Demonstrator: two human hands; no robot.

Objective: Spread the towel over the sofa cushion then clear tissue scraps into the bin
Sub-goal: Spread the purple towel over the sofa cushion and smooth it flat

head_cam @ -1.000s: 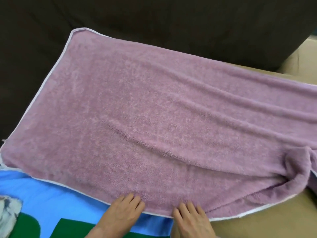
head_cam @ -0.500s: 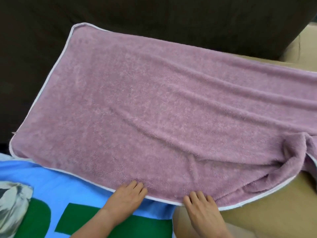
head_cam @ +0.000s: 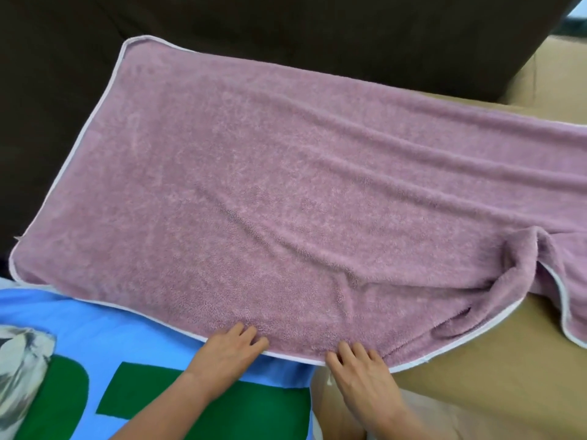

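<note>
Head view, counted out: one towel [head_cam: 286,192], two hands, one blue cloth [head_cam: 133,338], one crumpled bundle [head_cam: 22,363].

The towel is a mauve terry rectangle with a fluffy nap, rounded corners and a thin white piped border. It lies spread nearly flat, its left part over the dark brown sofa upholstery [head_cam: 286,23] and its right part over a smooth tan cushion [head_cam: 495,385]. Long shallow ripples run across its right half. One thick rumpled fold [head_cam: 521,281] stands up at the towel's near right edge, where the border curls back on itself; right of that fold a flap of towel runs out of view.

Both hands are at the towel's near edge, side by side but apart. The left hand [head_cam: 233,350] lies palm down with straight fingers resting on the pile just over the border, grasping nothing. The right hand [head_cam: 362,368] lies the same way, its fingers spread flat on the towel's edge, likewise released.

The blue cloth, smooth with two flat green shapes on it, lies against the towel's near left edge and passes under the left forearm. The bundle, grey and cream, wrinkled, sits below the towel's near left corner, well apart from it.
</note>
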